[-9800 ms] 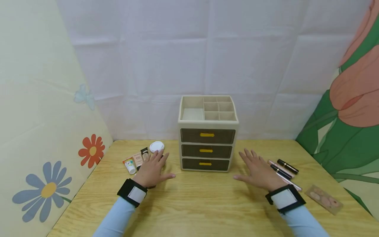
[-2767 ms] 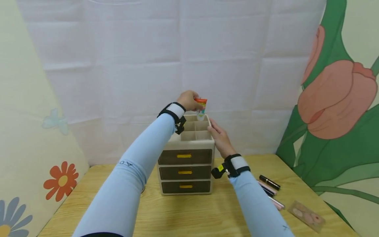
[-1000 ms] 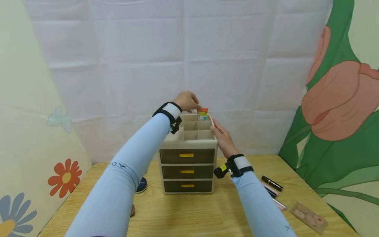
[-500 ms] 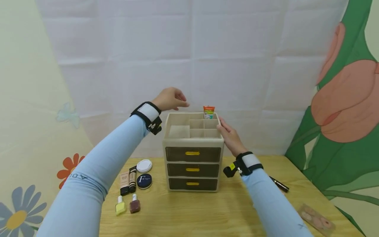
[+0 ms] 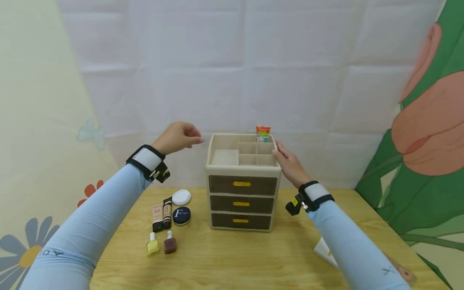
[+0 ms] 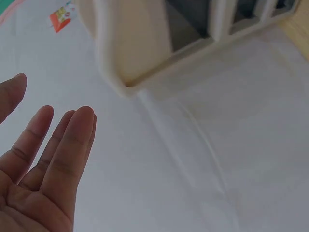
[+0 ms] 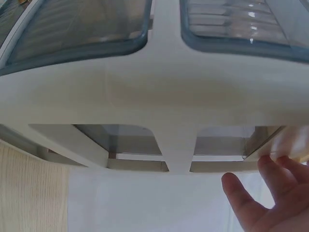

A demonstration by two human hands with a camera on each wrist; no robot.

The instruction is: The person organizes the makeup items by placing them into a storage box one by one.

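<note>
A cream organizer [image 5: 243, 170] with several dark drawers and yellow handles stands on the table. In its back right top compartment a small tube [image 5: 262, 134] with an orange end stands upright. My left hand [image 5: 179, 137] hovers left of the organizer, fingers loosely bent; the left wrist view shows nothing between its fingers [image 6: 67, 150]. My right hand [image 5: 291, 164] touches the organizer's upper right side, thumb near the rim. From the right wrist, its fairly straight fingers [image 7: 273, 176] reach the side's upper edge.
Left on the table lie a beige tube [image 5: 157, 215], a slim black-ended tube [image 5: 167, 213], a white round case [image 5: 181, 197] and a navy one [image 5: 181, 216]. Yellow [image 5: 152, 245] and dark [image 5: 169, 243] nail polish bottles stand nearer. My right sleeve partly covers a white flat thing [image 5: 324, 251] and a palette [image 5: 404, 272].
The left hand has put the orange-ended tube into the compartment, let go and moved left. The right hand stays at the organizer. The white flat thing by the right sleeve now shows.
</note>
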